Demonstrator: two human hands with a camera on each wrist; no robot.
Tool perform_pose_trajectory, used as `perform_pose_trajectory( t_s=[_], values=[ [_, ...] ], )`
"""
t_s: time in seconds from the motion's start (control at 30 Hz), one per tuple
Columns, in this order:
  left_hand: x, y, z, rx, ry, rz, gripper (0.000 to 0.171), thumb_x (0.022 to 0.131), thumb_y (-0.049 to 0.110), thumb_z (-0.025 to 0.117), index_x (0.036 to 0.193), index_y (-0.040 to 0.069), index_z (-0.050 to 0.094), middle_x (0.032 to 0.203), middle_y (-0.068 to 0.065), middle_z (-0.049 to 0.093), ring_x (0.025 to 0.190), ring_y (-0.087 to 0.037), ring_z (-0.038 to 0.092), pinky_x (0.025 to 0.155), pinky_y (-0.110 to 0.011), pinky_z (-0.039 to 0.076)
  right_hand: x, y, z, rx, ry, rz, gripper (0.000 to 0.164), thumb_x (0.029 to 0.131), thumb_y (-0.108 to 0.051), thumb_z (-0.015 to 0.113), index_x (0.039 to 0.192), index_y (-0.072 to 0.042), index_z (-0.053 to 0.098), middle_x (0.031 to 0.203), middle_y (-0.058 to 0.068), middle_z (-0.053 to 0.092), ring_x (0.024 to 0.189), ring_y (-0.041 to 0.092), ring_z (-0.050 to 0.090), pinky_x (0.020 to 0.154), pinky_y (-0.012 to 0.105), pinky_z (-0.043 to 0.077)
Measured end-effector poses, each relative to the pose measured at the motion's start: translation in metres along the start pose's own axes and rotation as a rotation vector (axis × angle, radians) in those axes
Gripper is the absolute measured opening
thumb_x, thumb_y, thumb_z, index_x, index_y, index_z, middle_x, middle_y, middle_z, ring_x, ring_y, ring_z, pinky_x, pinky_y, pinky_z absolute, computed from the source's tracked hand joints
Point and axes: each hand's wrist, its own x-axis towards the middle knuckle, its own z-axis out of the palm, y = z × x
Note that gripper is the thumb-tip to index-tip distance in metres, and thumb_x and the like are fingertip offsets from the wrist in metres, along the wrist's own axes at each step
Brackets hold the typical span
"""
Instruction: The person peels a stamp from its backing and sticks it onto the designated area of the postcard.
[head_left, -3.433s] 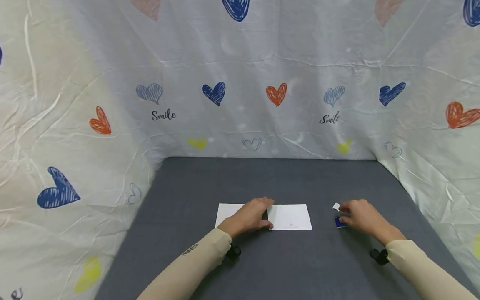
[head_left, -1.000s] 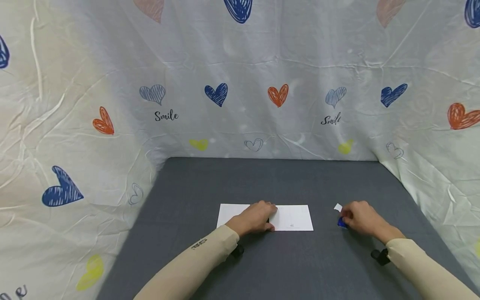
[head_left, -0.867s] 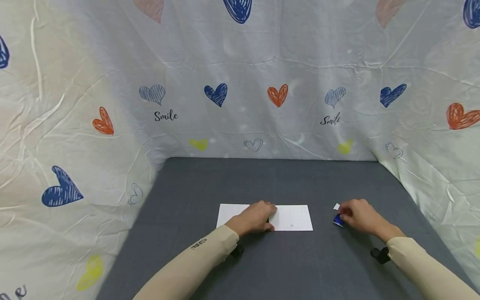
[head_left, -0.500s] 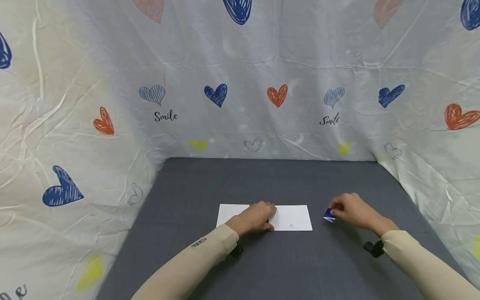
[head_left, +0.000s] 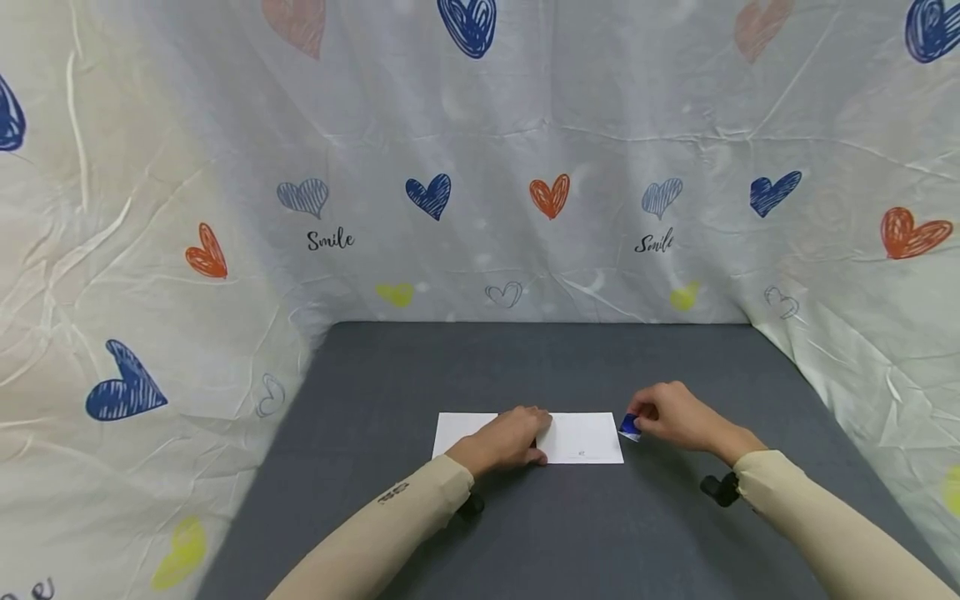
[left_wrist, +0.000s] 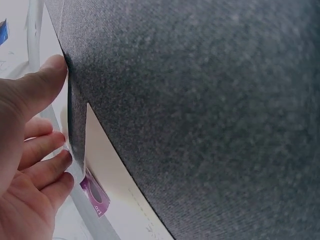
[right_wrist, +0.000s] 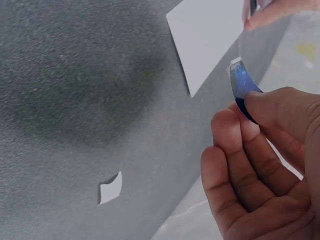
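Two white cards, envelope-like, lie side by side on the dark table. My left hand [head_left: 506,442] rests across the gap between them. In the left wrist view its thumb and fingertips touch the edge of the right card [head_left: 581,437]. The left card [head_left: 459,432] is partly covered by that hand and bears a purple stamp [left_wrist: 95,195] marked 120. Between thumb and index finger, my right hand [head_left: 678,417] pinches a small, curved blue stamp [right_wrist: 242,82], close beside the right card's right edge.
A small white paper scrap [right_wrist: 111,189] lies on the dark grey table [head_left: 555,533], visible in the right wrist view. Curtains [head_left: 480,250] printed with hearts enclose the table at the back and both sides.
My right hand has picked up the blue stamp from the table and carried it left toward the right card, leaving the white scrap behind. My left hand has stayed nearly still.
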Motion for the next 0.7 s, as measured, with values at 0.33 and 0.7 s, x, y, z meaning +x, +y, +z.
perform_pose_trajectory(
  t_s=[0.33, 0.7],
  values=[
    [0.0, -0.002, -0.005, -0.032, 0.023, -0.011, 0.059, 0.099, 0.032, 0.085, 0.147, 0.004, 0.066, 0.146, -0.012, 0.071, 0.133, -0.026, 0.069, 0.113, -0.039, 0.055, 0.01, -0.005, 0.0, 0.014, -0.029, 0.018, 0.009, 0.097, -0.004, 0.076, 0.1, -0.01, 0.082, 0.088, -0.007, 0.077, 0.076, 0.001, 0.065, 0.07, 0.026, 0.057],
    [0.0, -0.001, -0.013, -0.173, 0.104, -0.054, 0.055, 0.104, 0.032, 0.078, 0.15, 0.004, 0.064, 0.15, -0.011, 0.069, 0.136, -0.026, 0.069, 0.114, -0.04, 0.055, 0.021, -0.015, 0.0, 0.041, -0.039, -0.003, 0.009, 0.099, -0.005, 0.076, 0.104, -0.008, 0.083, 0.092, -0.005, 0.08, 0.08, 0.002, 0.07, 0.072, 0.026, 0.059]
  ],
)
